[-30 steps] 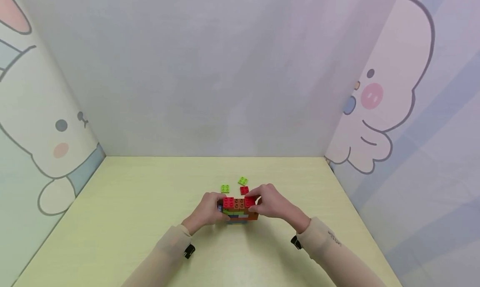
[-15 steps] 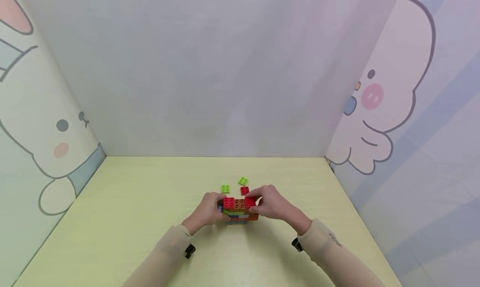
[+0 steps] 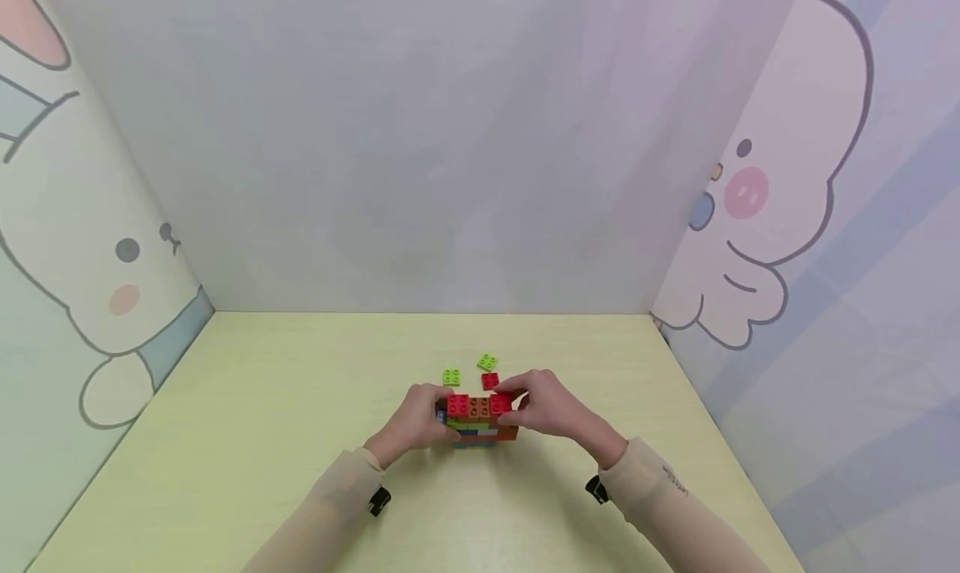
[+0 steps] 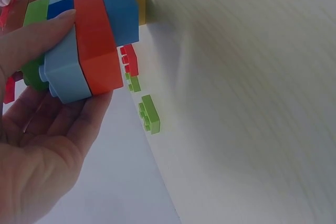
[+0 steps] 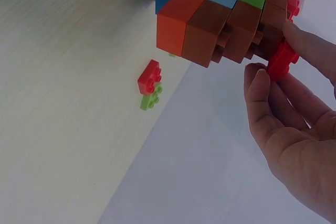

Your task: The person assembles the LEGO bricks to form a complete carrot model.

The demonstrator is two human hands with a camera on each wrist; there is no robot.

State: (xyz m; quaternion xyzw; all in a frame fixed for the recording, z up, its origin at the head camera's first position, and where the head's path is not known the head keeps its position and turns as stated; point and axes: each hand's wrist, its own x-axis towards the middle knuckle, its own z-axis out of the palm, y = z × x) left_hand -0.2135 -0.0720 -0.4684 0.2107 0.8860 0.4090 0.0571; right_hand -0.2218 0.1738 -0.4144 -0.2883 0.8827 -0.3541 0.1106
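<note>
A wall of stacked toy building bricks [image 3: 472, 430] stands in front of me, in brown, green, blue, orange and red. My left hand [image 3: 411, 421] grips its left end, the thumb lying across the light blue brick [image 4: 68, 72] and green brick in the left wrist view. At the top right end my right hand [image 3: 551, 406] pinches a red brick [image 5: 282, 62] between thumb and fingers; it sits on the brown bricks [image 5: 241, 31]. Another red brick [image 3: 457, 405] is on the top left, with brown studs showing between the two.
Behind the wall lie a loose red brick [image 3: 490, 381] and two loose lime green bricks, one to the left [image 3: 452, 377] and another farther back [image 3: 487, 362]. The pale yellow table [image 3: 300, 373] meets a grey backdrop [image 3: 420, 181]; printed side panels flank it.
The right wrist has shifted very slightly to the right. Both hands keep their places on the bricks, and the loose bricks lie as before.
</note>
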